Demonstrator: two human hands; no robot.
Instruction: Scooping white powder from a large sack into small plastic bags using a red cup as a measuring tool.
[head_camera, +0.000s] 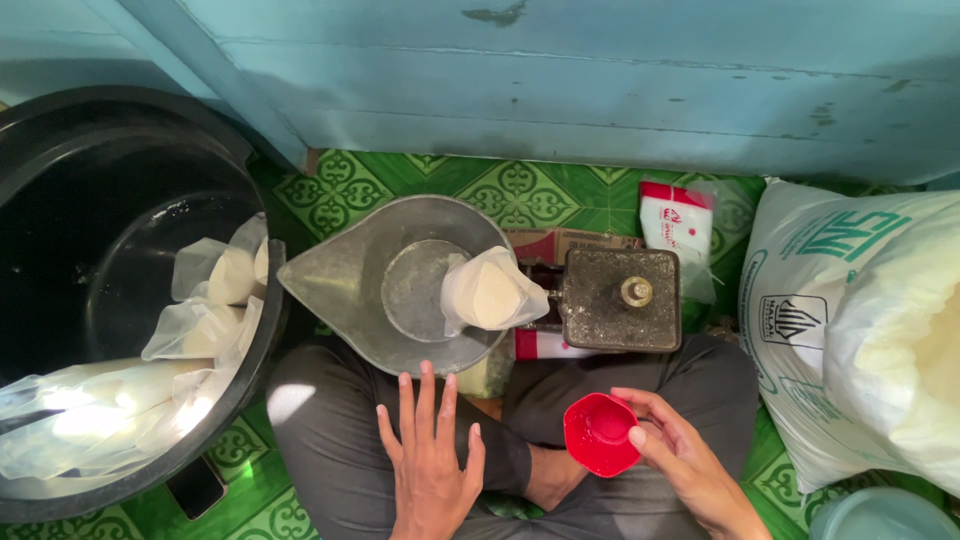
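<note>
Right hand (680, 460) grip on red cup (600, 433), wrist cut off below.

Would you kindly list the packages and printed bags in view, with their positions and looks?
Large sack: right side, bulging, white with green and black print.
Small packet: by the blue wall, behind the scale, clear-white, red top.
Cardboard box: behind the metal pan, brown and red.
Filled clear bags: in the black tub, left, unprinted.

One head-worn camera looks steeply down, close over the lap and floor.
</note>
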